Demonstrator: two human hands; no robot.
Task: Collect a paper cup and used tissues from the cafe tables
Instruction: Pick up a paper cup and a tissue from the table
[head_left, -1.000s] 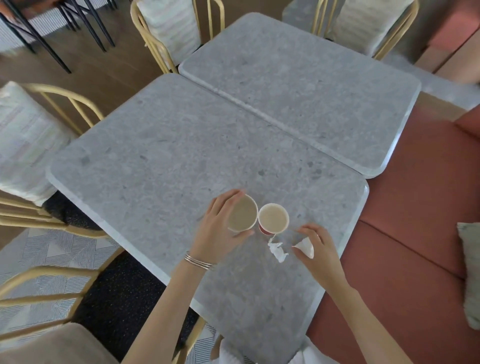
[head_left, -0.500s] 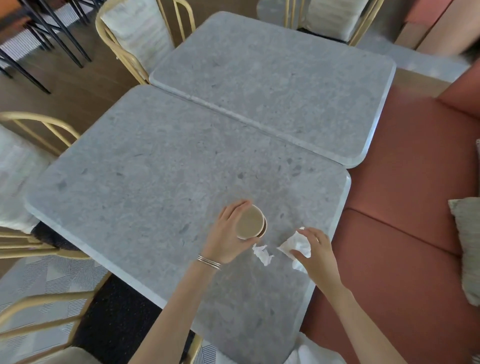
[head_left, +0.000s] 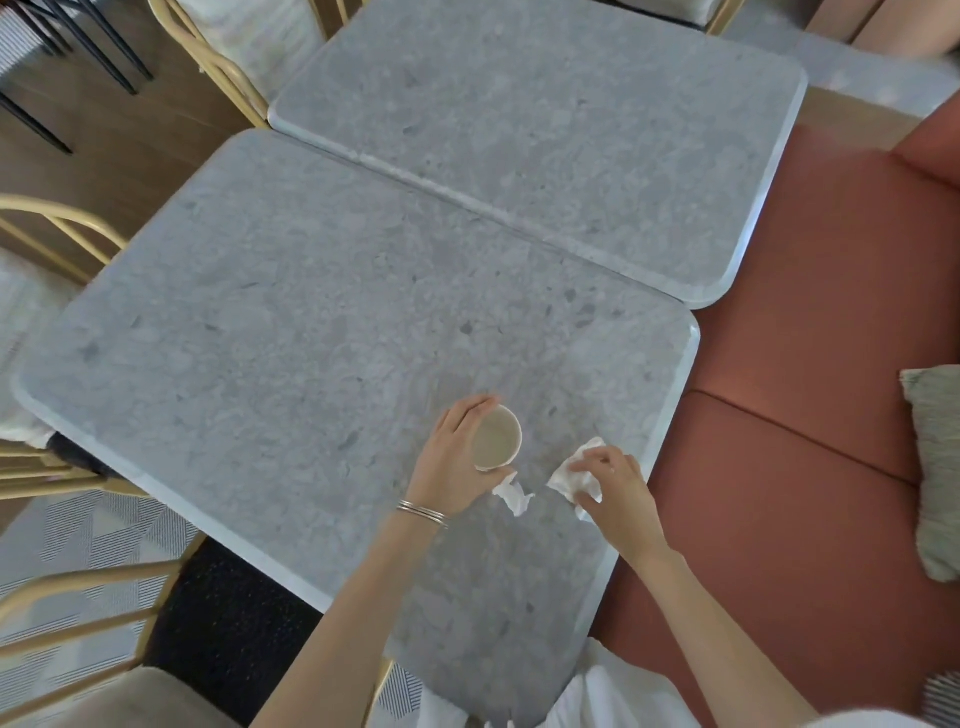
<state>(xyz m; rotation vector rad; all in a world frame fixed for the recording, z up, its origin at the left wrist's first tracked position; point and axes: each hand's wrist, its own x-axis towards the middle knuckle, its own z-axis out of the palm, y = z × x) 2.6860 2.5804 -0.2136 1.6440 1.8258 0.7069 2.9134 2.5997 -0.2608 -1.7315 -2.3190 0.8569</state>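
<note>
Fingers (head_left: 466, 414) of left hand (head_left: 451, 462) around cup (head_left: 497, 439)

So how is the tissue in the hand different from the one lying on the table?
The held tissue is bigger, and the right hand pinches it. The loose tissue is smaller and lies on the table with nothing gripping it. Both are white and crumpled.
</note>
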